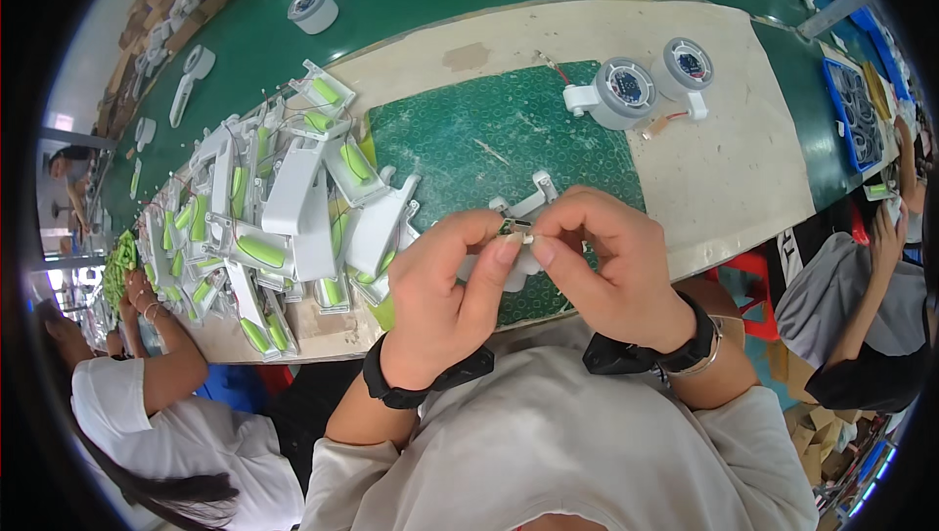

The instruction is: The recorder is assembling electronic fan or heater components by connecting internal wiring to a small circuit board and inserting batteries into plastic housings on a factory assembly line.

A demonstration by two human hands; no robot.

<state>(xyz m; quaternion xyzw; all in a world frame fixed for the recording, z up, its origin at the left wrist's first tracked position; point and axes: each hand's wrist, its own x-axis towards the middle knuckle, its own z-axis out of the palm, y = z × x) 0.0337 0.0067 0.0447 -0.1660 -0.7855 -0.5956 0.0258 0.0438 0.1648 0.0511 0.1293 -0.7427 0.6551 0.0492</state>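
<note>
My left hand (pixel 450 287) and my right hand (pixel 611 267) meet above the near edge of a green mat (pixel 440 125), fingers closed in a pinch. Between the fingertips is a small white connector (pixel 528 238), with a small dark piece just beside it on the left hand's side. The fingers cover most of both. Behind and below the hands, parts of a white plastic housing (pixel 538 194) show; I cannot tell whether it joins what I pinch.
Left of the mat lies a heap of white housings (pixel 298 194) with lime-green batteries (pixel 262 252) and thin wires. Two round grey-white units (pixel 626 91) with circuit boards stand at the far right. A blue bin (pixel 853 115) is beyond. A co-worker sits on each side.
</note>
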